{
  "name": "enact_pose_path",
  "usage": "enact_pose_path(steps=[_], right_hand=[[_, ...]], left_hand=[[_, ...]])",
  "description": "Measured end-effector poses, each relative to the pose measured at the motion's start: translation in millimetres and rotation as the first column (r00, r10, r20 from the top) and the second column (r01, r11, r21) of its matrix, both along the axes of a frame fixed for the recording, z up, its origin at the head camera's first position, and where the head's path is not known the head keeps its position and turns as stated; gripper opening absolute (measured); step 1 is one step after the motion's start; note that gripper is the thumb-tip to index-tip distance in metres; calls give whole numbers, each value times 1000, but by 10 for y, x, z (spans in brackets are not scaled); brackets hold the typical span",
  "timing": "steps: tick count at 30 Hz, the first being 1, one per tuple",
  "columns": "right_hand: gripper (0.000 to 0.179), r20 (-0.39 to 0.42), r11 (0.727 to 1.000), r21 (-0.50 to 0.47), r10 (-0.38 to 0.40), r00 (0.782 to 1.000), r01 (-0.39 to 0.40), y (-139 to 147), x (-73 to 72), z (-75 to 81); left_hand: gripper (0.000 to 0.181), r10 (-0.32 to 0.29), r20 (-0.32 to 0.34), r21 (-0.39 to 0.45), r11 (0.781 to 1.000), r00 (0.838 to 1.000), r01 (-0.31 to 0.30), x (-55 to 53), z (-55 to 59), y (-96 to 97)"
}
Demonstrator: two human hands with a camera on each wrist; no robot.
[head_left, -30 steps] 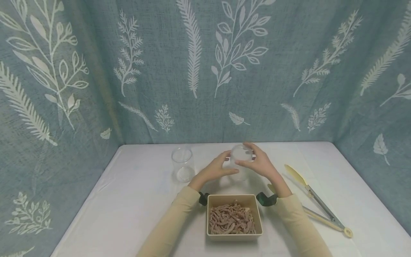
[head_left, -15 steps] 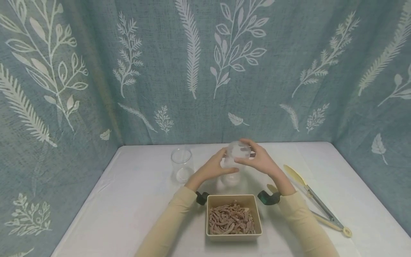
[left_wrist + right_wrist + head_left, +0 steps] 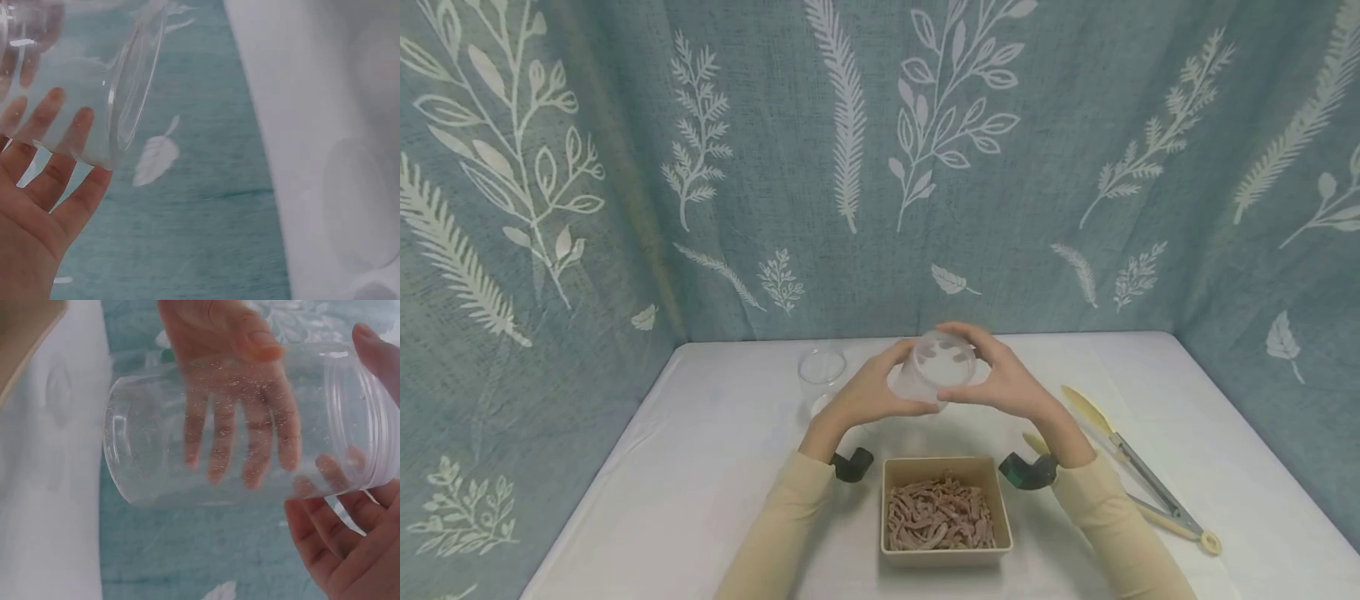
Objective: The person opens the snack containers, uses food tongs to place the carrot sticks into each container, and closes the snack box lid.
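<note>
A clear, see-through jar [image 3: 942, 357] is held between both hands behind the food box in the head view. My left hand [image 3: 871, 393] grips its side, thumb toward me and fingers behind. My right hand [image 3: 1002, 382] curls round the ringed upper end. In the right wrist view the jar body [image 3: 147, 450] lies across the picture, and the left hand's fingers show through its wall. Nothing but the far fingers is visible inside it. From the left wrist view, left fingertips meet the jar wall [image 3: 81, 56].
A second clear jar [image 3: 820, 371] stands behind my left forearm. Close to me sits a beige box [image 3: 947, 558] of brown meat-like strips [image 3: 936, 517]. Yellow-tipped metal tongs [image 3: 1153, 475] lie on the right of the white table [image 3: 647, 475], partly behind my right arm. A teal patterned curtain [image 3: 880, 283] hangs behind.
The held jar has moved left and tilted, its top now turned more toward me. Both hands moved with it; the left hand came closer round its side. Box, tongs and second jar stay put.
</note>
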State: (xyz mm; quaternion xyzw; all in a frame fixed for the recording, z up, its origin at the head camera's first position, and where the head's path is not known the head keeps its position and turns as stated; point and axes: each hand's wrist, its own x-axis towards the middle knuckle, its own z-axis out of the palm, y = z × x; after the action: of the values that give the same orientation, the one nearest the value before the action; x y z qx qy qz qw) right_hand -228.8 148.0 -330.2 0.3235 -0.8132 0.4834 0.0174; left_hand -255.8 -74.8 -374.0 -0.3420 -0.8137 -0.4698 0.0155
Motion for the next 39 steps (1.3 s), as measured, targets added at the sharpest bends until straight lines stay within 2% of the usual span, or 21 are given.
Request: enact_pose_path(steps=[5,9,13,17,19,21,24,26,27,28,29,31,32,33,35,37,39], right_hand=[[78,-111,996,-6,93,989,-94,-4,-18,-26],[76,-140,969,-32,237,961,-244,18,27,-19],[71,-148,920,-49,379,914,-389,46,75,-32],[73,-181,862,-65,485,855,-503,29,95,-28],[74,-192,824,-81,539,820,-561,9,107,-18],[75,-192,768,-105,608,771,-632,-12,130,0],[77,-192,667,-146,705,682,-731,-51,166,18],[80,-179,603,-179,757,628,-777,-74,192,29],[82,-176,581,-190,773,610,-791,-82,202,32],[84,-177,566,-198,782,597,-800,-85,209,35],[86,-177,550,-209,792,584,-809,-83,214,35],[88,-183,532,-228,799,572,-816,-68,214,33],[89,-189,533,-232,795,576,-813,-54,211,33],[89,-201,543,-230,786,585,-808,-37,205,34],[87,-208,568,-239,762,613,-787,5,194,39],[85,-217,614,-238,722,657,-753,50,182,53],[84,-232,662,-232,674,702,-712,95,174,72]], left_hand=[[79,-77,-21,54,995,997,78,146,105,-69],[78,-172,35,44,984,985,170,292,152,-112],[75,-273,127,17,962,954,273,406,188,-119],[70,-382,162,44,924,910,380,461,212,-101],[68,-452,166,77,892,876,446,480,207,-79],[71,-547,180,131,837,817,532,499,190,-42],[86,-693,195,214,721,694,660,520,162,42],[92,-758,208,263,652,619,711,538,149,95],[94,-775,215,279,632,594,723,548,147,115],[96,-785,217,288,619,580,730,558,147,128],[97,-789,222,299,614,573,730,568,148,135],[97,-777,225,301,629,588,716,587,162,122],[97,-766,223,296,643,604,706,595,173,108],[96,-748,215,285,663,628,692,602,184,92],[95,-699,198,266,713,687,649,614,206,53],[96,-630,173,248,772,757,586,621,227,16],[95,-538,153,234,835,829,498,628,251,-15]])
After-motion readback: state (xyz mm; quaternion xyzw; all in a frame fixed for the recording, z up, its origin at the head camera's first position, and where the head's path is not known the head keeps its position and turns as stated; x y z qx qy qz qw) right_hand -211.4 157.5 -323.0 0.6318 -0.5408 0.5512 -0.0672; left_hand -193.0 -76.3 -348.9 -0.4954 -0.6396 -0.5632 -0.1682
